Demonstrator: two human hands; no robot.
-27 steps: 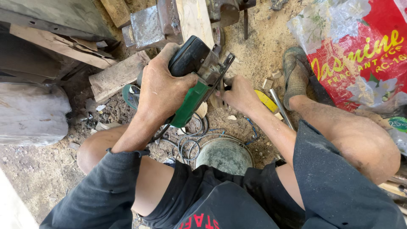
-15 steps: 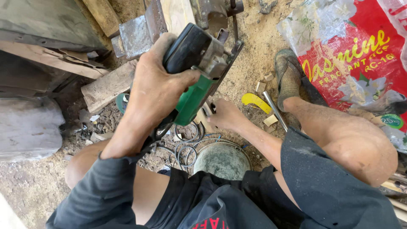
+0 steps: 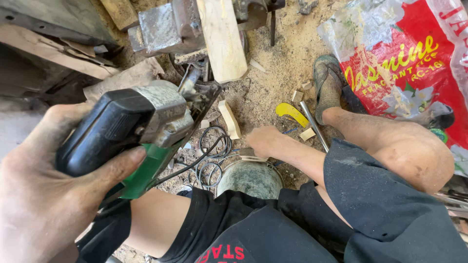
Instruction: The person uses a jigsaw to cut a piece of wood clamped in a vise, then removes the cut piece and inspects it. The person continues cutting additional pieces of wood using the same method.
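- The left hand (image 3: 44, 195) wraps its fingers around the black handle of a green and grey power saw (image 3: 141, 131), thumb pressed along the underside; the tool is held up off the ground, close to the camera.
- The saw's long axis runs from the lower left toward the upper right, its front end pointing at the pale wooden plank (image 3: 222, 36) clamped in the metal vise (image 3: 168, 24) near the top edge of the sawdust-covered ground (image 3: 278, 68).
- The right hand (image 3: 263, 141) rests low on the ground, fingers curled loosely, just beside a small cut wood offcut (image 3: 229, 119) and touching the rim of a round metal pot (image 3: 249, 178); I cannot tell whether it pinches anything.
- The offcut lies between the saw's tip and the right hand, which is the nearer of the two.
- A black cord (image 3: 209, 156) coils on the ground under the saw.
- A yellow curved piece (image 3: 291, 112) and a metal rod (image 3: 314, 126) lie by the sandalled foot (image 3: 327, 85); a red printed sack (image 3: 409, 63) fills the right corner.
- The saw's blade is hidden behind its body, and the left wrist is cut off by the frame.
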